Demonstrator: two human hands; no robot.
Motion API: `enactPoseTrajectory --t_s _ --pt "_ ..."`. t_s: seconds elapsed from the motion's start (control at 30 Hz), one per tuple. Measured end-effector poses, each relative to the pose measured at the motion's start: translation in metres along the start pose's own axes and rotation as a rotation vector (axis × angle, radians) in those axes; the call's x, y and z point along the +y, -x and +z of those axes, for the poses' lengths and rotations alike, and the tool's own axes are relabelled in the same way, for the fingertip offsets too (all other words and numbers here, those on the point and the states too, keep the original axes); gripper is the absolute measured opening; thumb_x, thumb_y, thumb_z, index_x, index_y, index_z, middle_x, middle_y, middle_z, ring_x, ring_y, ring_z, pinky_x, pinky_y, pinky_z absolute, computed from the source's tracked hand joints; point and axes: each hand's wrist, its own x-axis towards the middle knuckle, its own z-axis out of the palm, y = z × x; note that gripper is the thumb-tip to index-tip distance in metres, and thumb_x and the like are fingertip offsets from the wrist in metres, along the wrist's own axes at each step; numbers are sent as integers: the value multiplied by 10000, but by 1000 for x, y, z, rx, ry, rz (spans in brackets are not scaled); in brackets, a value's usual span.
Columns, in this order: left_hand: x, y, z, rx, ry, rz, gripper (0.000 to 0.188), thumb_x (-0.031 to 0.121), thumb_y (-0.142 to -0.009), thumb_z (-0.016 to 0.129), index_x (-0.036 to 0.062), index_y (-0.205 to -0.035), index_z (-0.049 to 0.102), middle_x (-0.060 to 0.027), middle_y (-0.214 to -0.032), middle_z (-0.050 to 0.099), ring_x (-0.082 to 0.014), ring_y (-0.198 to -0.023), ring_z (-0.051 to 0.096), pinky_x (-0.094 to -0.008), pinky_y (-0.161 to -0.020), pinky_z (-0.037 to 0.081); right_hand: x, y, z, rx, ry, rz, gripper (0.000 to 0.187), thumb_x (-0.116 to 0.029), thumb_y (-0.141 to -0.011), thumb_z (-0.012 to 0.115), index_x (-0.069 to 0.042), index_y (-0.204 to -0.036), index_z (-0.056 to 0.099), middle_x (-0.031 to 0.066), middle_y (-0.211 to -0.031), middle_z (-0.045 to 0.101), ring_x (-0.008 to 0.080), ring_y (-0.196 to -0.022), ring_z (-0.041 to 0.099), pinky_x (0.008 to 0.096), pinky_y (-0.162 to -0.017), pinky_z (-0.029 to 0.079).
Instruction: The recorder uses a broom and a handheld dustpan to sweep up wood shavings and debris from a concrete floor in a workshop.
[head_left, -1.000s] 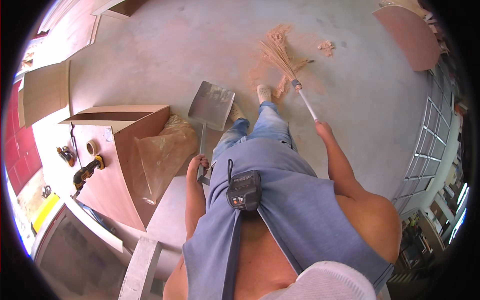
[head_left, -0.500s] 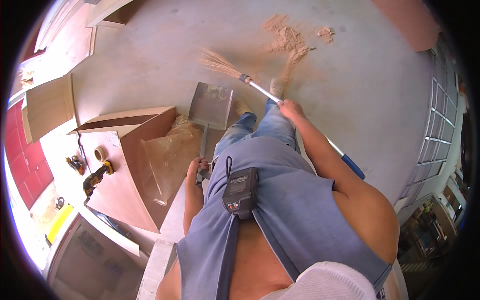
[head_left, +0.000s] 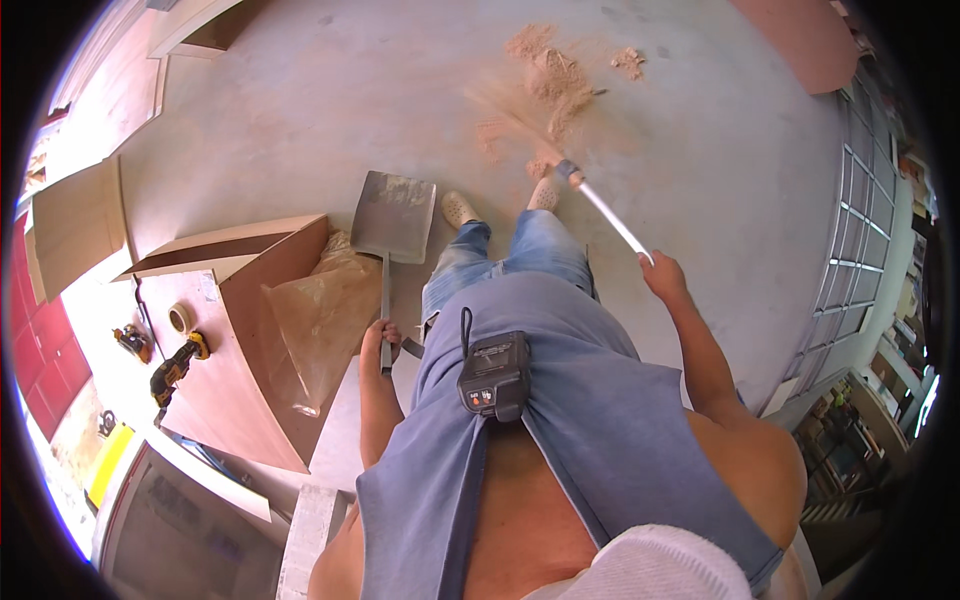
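My right hand (head_left: 662,275) is closed around the pale handle of a broom (head_left: 610,213). Its bristles are smeared by motion and lie over the near left part of a sawdust pile (head_left: 556,78) on the floor. My left hand (head_left: 381,338) grips the handle of a metal dustpan (head_left: 395,215), whose flat pan rests on the floor left of my feet. Smaller patches of sawdust (head_left: 489,140) lie nearer to me, and one small heap (head_left: 628,63) sits right of the main pile.
Left of me, a wooden cabinet (head_left: 262,350) bears a roll of tape (head_left: 180,318) and a yellow-black power tool (head_left: 178,368). A clear plastic sheet (head_left: 325,310) hangs beside it. A metal grid frame (head_left: 850,230) stands on the right, a brown board (head_left: 800,40) at the far right.
My right hand has moved right, and the broom head has swung right and forward from bare floor into the sawdust. The dustpan stays in my left hand. The view has shifted slightly.
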Motion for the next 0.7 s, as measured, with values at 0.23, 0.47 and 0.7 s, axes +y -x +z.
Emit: enactPoseTrajectory --t_s 0.23,0.47,0.7 --pt "-57 13 18 99 -87 103 214 113 -869 463 115 -669 388 33 -545 379 -46 -395 355 -160 -329 342 -23 -47 25 -100 144 -141 399 -418 -861 472 -54 -937 616 203 -909 623 373 -874 592 461 -781 464" --pt "-133 24 35 116 -69 76 212 112 -868 469 111 -670 392 29 -542 392 -40 -396 361 -158 -328 340 109 -135 -16 -90 124 94 413 -415 -865 460 -67 -1018 622 194 -1010 615 355 -981 570 445 -851 447" --pt "-212 14 28 81 0 154 169 122 -876 474 81 -726 408 13 -557 403 -43 -397 364 -159 -326 333 159 -84 -60 15 134 -108 385 -388 -872 480 -30 -950 598 204 -880 623 375 -866 593 464 -767 465"
